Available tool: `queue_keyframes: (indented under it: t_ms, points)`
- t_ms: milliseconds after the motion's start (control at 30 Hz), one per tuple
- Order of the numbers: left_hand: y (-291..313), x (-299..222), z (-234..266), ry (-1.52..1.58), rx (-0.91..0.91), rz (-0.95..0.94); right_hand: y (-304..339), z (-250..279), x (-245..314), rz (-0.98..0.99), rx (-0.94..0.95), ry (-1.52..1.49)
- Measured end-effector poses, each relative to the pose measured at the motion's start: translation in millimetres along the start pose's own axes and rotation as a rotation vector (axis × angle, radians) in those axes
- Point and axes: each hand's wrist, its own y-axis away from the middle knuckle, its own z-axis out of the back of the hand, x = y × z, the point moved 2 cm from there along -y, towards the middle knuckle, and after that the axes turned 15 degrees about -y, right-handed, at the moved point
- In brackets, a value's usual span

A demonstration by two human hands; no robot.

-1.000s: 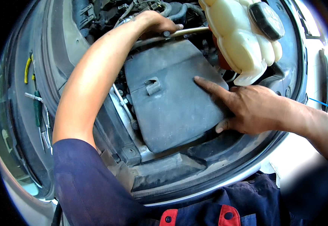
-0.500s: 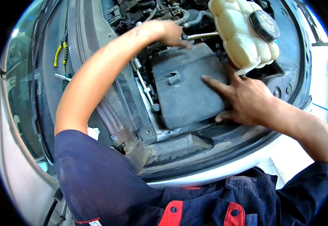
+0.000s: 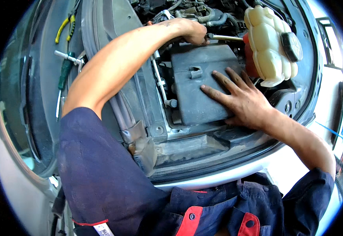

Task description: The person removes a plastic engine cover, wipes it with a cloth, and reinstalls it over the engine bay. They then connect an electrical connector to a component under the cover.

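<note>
A flat dark battery cover (image 3: 191,100) with a small raised clip lies in the car's engine bay. My right hand (image 3: 244,98) rests on its right part, palm down, fingers stretched and spread. Past the cover's far edge, my left hand (image 3: 197,33) is closed with its fingers curled downward; what they hold is hidden. Beside that hand, a metal rod (image 3: 226,38) with a dark end runs toward the cream coolant tank (image 3: 264,47), which has a black cap (image 3: 291,47).
Yellow-handled pliers (image 3: 65,29) and a green-handled screwdriver (image 3: 66,70) lie at the left below the windscreen, with a metal T-handle tool (image 3: 69,58) across them. Hoses (image 3: 215,19) fill the far engine bay. A thin metal rod (image 3: 159,80) runs along the cover's left side.
My right hand has come down flatter on the cover, its fingers more spread. My left hand's fingers have curled at the far edge. The coolant tank sits tilted differently, and the view has shifted.
</note>
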Motion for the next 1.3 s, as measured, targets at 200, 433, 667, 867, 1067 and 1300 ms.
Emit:
queue_keyframes:
  t_ms: [200, 433, 667, 867, 1067, 1300]
  points:
    - [8, -2, 6, -0.053, 0.049, 0.043, -4, -6, 0, -0.002, -0.062, -0.036]
    - [15, -6, 11, -0.04, 0.026, 0.052, 13, 25, -39, -0.64, 0.159, -0.711]
    - [1, 13, 42, -0.115, 0.151, -0.129, 6, 12, -40, -0.82, 0.007, -0.803]
    - [7, 4, 42, -0.148, 0.137, -0.129, 7, -7, -56, -0.73, -0.108, -0.67]
    - [43, 1, 65, 0.017, 0.279, -0.005, 10, -11, -52, -0.612, -0.231, -0.606]
    - [14, 2, 39, -0.198, 0.12, -0.061, 21, 40, -48, -0.763, -0.211, -0.818]
